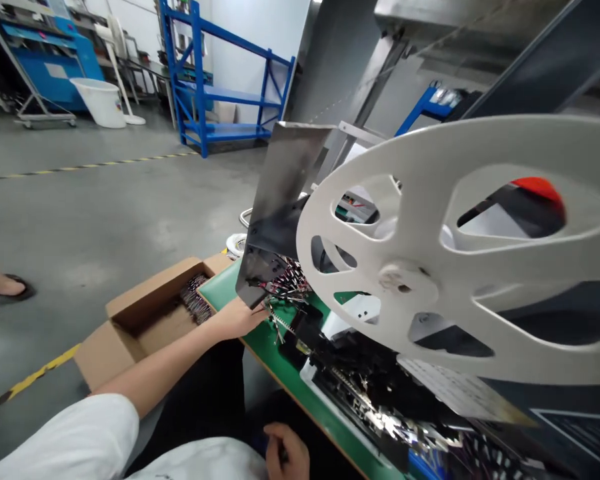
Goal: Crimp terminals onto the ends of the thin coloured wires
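Note:
My left hand (240,318) reaches to the lower edge of an upright metal plate (275,200) on the green table (293,375). Its fingertips are drawn together at some short wires with bare ends (279,325), and part of the fingers is hidden. A larger bundle of red, black and white wires (291,279) lies just beyond, behind the plate. Low in the view, my right hand (289,453) is held near my body with curled fingers. Whatever it may hold is hidden.
A large white reel (350,247) fills the right side above a dark machine with metal parts (370,407). Left of the table, an open cardboard box (155,327) holds many wires. Farther back stand a blue shelf rack (230,93) and a white bin (100,103). A person's foot (5,285) shows at left.

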`<state>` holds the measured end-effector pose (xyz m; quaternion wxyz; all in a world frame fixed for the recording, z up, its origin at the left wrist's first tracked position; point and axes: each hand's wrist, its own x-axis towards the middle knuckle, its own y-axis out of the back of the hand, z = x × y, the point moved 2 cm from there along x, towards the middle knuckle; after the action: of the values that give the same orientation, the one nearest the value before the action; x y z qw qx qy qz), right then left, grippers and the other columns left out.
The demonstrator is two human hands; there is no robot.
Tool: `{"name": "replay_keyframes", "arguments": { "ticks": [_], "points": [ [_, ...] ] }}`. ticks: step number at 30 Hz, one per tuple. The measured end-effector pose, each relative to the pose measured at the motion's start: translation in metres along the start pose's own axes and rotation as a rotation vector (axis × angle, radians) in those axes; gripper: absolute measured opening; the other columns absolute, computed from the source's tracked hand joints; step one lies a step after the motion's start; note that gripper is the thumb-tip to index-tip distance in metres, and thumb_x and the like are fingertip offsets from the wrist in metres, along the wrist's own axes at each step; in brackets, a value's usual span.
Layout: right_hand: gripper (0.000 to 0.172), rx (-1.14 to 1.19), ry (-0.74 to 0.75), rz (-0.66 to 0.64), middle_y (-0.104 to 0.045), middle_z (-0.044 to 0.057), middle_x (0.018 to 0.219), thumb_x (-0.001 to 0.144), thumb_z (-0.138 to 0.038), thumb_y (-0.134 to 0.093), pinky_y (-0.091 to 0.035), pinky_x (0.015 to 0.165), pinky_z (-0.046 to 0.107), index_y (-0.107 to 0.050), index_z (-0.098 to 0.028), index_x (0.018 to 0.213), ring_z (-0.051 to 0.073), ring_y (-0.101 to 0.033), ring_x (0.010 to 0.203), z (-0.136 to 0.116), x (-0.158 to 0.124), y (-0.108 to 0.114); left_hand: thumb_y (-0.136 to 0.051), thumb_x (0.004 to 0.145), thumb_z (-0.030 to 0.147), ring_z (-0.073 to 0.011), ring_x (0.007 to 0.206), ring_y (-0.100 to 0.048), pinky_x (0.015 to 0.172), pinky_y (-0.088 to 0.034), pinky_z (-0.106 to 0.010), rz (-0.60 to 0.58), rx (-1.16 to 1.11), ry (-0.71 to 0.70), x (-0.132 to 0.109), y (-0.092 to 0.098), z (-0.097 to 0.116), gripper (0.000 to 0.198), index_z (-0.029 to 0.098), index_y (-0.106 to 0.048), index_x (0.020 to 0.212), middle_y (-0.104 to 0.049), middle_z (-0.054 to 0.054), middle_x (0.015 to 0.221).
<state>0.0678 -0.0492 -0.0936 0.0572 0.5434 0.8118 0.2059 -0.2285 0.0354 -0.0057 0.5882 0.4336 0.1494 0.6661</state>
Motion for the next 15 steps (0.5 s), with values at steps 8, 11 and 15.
{"name": "replay_keyframes", "arguments": {
  "ticks": [8, 11, 15],
  "points": [
    [0.043, 0.631, -0.331, -0.114, -0.067, 0.006, 0.091, 0.092, -0.044, -0.060, -0.044, 0.047, 0.019, -0.056, -0.023, 0.129, 0.015, -0.065, 0.070, -0.057, 0.068, -0.058, -0.041, 0.098, 0.024, -0.0230, 0.084, -0.053, 0.079, -0.042, -0.038, -0.081, -0.177, 0.124, -0.051, 0.007, 0.033, 0.021, 0.018, -0.061, 0.097, -0.059, -0.008, 0.085],
    [0.027, 0.785, -0.272, -0.022, -0.067, 0.004, 0.089, 0.091, -0.040, -0.063, -0.046, 0.049, 0.019, -0.062, -0.024, 0.113, 0.013, -0.065, 0.068, -0.071, 0.083, -0.066, -0.036, 0.101, 0.023, -0.0198, 0.082, -0.057, 0.076, -0.046, -0.034, -0.096, -0.329, 0.199, -0.064, 0.008, 0.053, 0.021, 0.018, -0.056, 0.099, -0.060, -0.007, 0.087],
    [0.019, 0.845, -0.214, 0.020, -0.063, -0.002, 0.068, 0.088, -0.040, -0.068, -0.046, 0.048, 0.019, -0.064, -0.021, 0.090, 0.010, -0.060, 0.055, -0.078, 0.082, -0.061, -0.027, 0.104, 0.023, -0.0143, 0.071, -0.061, 0.068, -0.050, -0.027, -0.153, -0.524, 0.244, -0.072, 0.003, 0.078, 0.026, 0.018, -0.051, 0.093, -0.060, -0.002, 0.078]
  ]
}}
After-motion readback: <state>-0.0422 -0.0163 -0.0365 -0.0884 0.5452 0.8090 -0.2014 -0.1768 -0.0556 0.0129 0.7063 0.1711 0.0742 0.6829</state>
